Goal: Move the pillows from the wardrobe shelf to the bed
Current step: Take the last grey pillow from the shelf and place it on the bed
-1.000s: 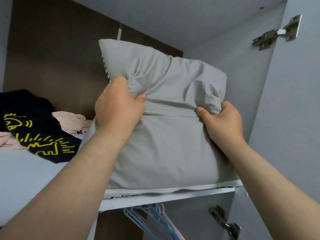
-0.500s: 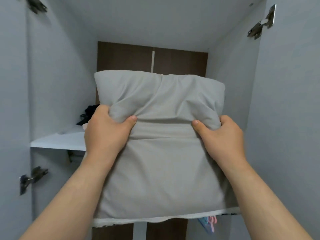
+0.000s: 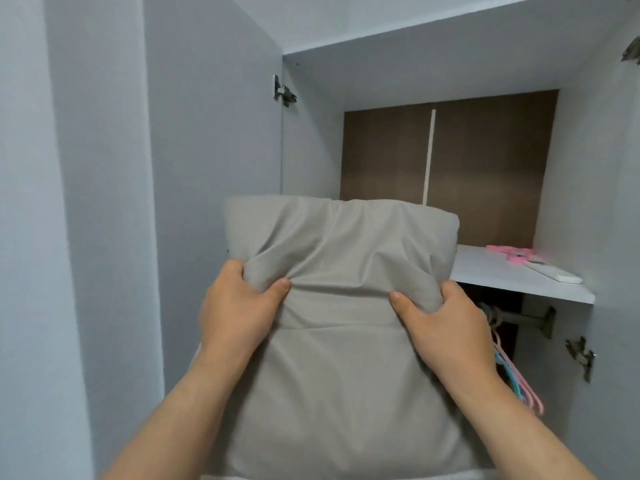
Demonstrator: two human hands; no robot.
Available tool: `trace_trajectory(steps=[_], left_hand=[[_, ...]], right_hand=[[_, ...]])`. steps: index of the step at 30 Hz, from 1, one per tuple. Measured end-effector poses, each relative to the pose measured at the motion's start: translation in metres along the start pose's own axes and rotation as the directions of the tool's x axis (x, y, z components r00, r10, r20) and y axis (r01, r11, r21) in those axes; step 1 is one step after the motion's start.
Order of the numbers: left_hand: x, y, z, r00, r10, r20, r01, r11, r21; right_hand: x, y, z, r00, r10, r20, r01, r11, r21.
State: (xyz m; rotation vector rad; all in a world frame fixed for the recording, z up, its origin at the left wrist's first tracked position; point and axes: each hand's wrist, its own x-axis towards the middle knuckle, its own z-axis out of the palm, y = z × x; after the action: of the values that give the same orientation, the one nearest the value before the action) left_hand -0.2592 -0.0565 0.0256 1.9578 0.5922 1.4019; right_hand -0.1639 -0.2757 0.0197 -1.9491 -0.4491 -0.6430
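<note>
Both hands hold the grey pillow (image 3: 346, 358) upright in front of the open wardrobe, off its shelf (image 3: 512, 275); left grip (image 3: 239, 306) and right grip (image 3: 446, 323) clench bunched fabric.

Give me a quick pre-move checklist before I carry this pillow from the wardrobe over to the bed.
1. Left hand grips the grey pillow, fabric bunched under the thumb: ok.
2. Right hand grips the pillow's other side the same way: ok.
3. Pillow is off the wardrobe shelf, held in front of it: ok.
4. Pillow is free of the pink and blue hangers beside the right wrist: cannot tell, they sit close.
5. Path to the bed is free: cannot tell, the bed is out of view.
6. More pillows left on the shelf: cannot tell, the pillow hides part of it.
</note>
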Motion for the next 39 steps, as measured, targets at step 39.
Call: trace_trajectory(steps=[39], left_hand=[[-0.235, -0.219, -0.693, 0.192, -0.060, -0.980, 0.831, 0.541, 0.129]], right_hand=[[-0.549, -0.467, 0.340, 0.034, -0.750, 0.661, -0.044, 0.659, 0.751]])
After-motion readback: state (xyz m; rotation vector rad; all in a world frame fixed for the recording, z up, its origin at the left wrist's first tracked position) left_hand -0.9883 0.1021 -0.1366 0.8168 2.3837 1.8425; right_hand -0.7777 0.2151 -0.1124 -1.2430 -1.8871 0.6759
